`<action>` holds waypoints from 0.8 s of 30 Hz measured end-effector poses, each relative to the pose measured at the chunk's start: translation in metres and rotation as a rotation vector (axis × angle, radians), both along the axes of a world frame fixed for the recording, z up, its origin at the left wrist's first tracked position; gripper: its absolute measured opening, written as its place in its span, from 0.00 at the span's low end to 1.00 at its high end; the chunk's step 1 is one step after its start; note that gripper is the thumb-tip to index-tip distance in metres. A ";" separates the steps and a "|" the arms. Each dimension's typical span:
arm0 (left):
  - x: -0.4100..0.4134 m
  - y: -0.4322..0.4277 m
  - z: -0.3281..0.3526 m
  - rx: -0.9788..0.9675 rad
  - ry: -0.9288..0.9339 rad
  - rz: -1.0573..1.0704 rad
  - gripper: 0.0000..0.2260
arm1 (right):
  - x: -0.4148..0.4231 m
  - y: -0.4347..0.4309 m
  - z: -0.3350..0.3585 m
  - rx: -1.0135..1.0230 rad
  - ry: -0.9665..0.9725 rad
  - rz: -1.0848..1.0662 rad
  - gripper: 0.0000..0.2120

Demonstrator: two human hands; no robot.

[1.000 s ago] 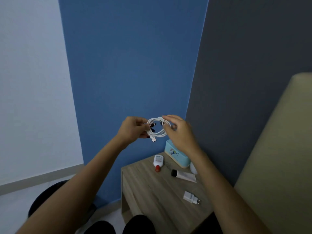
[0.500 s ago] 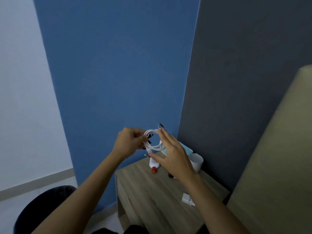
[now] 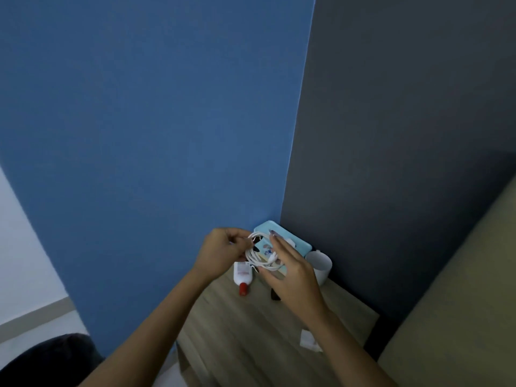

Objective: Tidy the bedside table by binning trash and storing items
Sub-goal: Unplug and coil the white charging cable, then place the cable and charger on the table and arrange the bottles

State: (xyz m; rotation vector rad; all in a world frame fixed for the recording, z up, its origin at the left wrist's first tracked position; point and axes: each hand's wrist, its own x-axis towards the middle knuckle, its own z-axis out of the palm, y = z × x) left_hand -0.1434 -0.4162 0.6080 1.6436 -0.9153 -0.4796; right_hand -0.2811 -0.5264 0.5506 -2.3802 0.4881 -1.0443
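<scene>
Right hand [image 3: 293, 277] uncurled, flat against cable coil [image 3: 255, 259] | left hand [image 3: 223, 252] pinches it | tube [image 3: 274, 296] mostly hidden

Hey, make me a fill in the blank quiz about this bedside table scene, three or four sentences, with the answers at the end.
1. The left hand grips a coiled cable whose colour is ____.
2. The small bottle lying on the wooden bedside table has a ____ cap.
3. The box in the corner is light ____.
4. The white cup stands on the box's ____ side.

Missing words: white; red; blue; right
</scene>
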 end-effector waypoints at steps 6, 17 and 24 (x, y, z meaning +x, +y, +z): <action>-0.037 -0.008 -0.068 0.017 -0.162 0.112 0.05 | -0.039 -0.003 -0.066 0.098 -0.025 -0.174 0.29; -0.052 -0.077 -0.253 0.406 -0.635 -0.154 0.29 | -0.099 -0.104 -0.172 0.410 0.011 -0.836 0.30; -0.049 -0.101 -0.279 0.430 -0.674 -0.225 0.29 | -0.099 -0.151 -0.215 0.439 0.006 -0.926 0.29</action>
